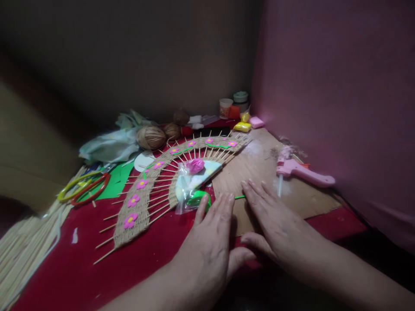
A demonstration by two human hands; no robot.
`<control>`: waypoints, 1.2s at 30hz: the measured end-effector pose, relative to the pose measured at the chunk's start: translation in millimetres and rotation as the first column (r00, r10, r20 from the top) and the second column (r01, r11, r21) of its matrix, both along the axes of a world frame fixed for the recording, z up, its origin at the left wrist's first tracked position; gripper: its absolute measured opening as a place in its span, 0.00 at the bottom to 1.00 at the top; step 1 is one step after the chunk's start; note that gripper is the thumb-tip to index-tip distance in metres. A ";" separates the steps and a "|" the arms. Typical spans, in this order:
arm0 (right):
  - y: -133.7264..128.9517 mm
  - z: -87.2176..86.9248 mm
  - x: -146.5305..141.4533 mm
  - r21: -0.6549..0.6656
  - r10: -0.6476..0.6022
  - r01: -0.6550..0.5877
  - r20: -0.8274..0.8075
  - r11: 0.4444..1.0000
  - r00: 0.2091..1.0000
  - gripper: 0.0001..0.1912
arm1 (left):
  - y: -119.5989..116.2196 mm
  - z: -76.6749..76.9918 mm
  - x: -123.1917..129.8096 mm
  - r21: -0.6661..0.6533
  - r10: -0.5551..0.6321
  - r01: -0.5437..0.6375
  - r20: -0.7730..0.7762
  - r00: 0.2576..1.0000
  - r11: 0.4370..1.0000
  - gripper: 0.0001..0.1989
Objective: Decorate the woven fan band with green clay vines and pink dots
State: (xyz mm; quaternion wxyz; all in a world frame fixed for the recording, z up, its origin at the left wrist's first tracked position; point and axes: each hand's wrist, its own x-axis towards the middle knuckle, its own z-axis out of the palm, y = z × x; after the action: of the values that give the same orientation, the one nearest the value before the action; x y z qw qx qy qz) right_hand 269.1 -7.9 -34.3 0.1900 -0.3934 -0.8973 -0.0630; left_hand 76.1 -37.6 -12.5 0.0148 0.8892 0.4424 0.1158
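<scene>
Both hands lie palm down near the front of a brown board (304, 196). Between their fingertips shows a thin green strand (240, 197); its ends run under the fingers. My left hand (212, 235) is flat with its fingers outstretched, beside a bag of green clay (198, 199). My right hand (275, 220) is flat too, its fingers extended over the board. To the left spreads a woven fan (132, 203) of twine and sticks with pink flowers and green vines. Pink clay (195, 166) in clear wrap rests at the fan's inner part.
A pink glue gun (304, 170) lies at the board's right. Scissors (90, 190), green paper (118, 181) and sticks (35, 246) are at the left. Behind the fan are twine balls (151, 137), a cup (225, 108), a jar (240, 101) and yellow clay (242, 126).
</scene>
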 end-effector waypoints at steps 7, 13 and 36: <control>-10.3 -13.0 -18.7 -0.037 0.089 -0.088 0.035 0.995 0.995 0.36 | -9.7 -16.5 6.1 0.097 -0.029 0.030 -0.015 0.999 0.995 0.47; -14.7 -15.8 -18.5 -0.021 0.087 -0.086 0.055 0.996 0.995 0.33 | -11.6 -21.6 7.9 0.150 -0.030 0.036 -0.041 0.999 0.988 0.45; 3.6 12.5 14.3 0.188 -0.066 0.060 0.024 0.980 0.998 0.35 | 5.8 7.6 3.1 -0.036 -0.009 0.008 -0.050 0.999 0.999 0.36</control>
State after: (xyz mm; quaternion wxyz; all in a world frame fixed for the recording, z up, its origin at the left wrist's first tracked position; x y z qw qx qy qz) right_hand 283.4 -4.3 -21.8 0.2103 -0.4011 -0.8773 -0.1590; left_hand 79.2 -31.8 -4.9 0.0201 0.8933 0.4408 0.0857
